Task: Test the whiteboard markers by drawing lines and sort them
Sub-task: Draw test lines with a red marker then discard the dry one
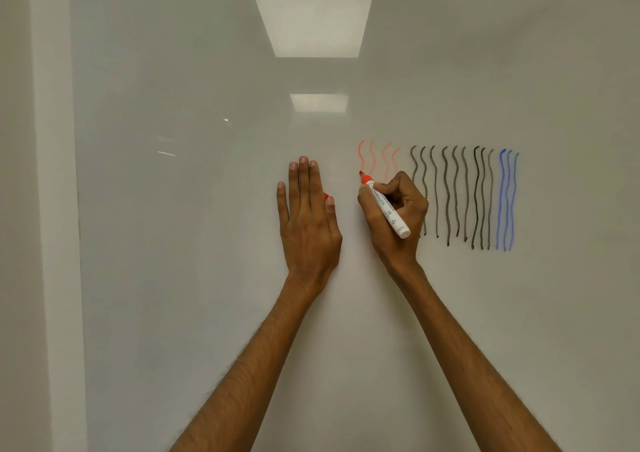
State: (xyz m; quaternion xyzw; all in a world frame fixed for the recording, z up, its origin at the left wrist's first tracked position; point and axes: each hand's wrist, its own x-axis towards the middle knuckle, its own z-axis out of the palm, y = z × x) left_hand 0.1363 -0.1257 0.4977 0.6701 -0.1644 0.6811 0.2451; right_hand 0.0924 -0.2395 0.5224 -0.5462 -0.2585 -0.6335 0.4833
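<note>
Forearms (460, 341) raised to whiteboard (173, 209).
Right grip (403, 206) curled round red marker (385, 207), tip under faint red squiggles (372, 157); left grip (308, 216) flat, fingers straight, over red cap (326, 196).

My left hand (308, 216) lies flat, fingers straight, on the glossy whiteboard (173, 278). Just right of it, four faint red wavy lines (372, 155) run above my right hand (412, 209), whose red marker (386, 209) touches the board with its tip. Beyond that hand stand grey-to-black wavy lines (446, 192), then three blue wavy lines (507, 195) farthest out.
</note>
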